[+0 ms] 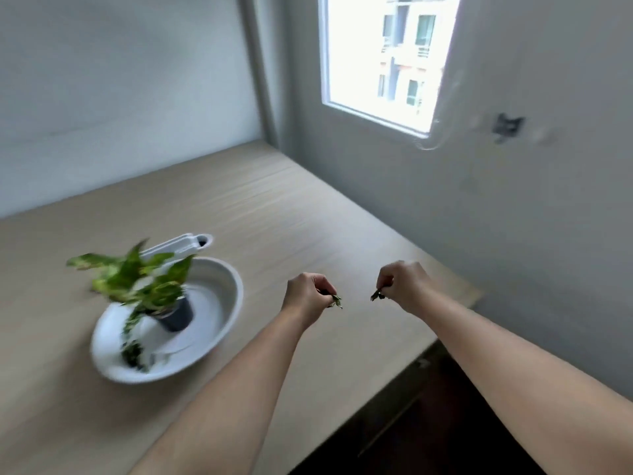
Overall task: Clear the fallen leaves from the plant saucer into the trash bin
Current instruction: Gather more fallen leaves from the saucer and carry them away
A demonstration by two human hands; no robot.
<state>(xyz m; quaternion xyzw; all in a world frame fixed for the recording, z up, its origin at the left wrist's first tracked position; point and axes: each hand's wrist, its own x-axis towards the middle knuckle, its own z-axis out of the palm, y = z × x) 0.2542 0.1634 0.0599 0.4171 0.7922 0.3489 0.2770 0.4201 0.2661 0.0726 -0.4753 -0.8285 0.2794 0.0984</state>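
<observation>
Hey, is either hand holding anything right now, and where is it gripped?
Yes, both. The left hand pinches small dark green leaf bits at the fingertips; the right hand pinches another green leaf scrap likewise.

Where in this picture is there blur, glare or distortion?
Head view: the plant and saucer are smeared by motion blur; the window is overexposed; the hands are fairly sharp; wide-angle bends the table edges.

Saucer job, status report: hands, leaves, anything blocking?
Left hand and right hand each pinching leaf bits above table. Leaf clump remains in saucer. Trash bin not in view. Nothing blocking.
</observation>
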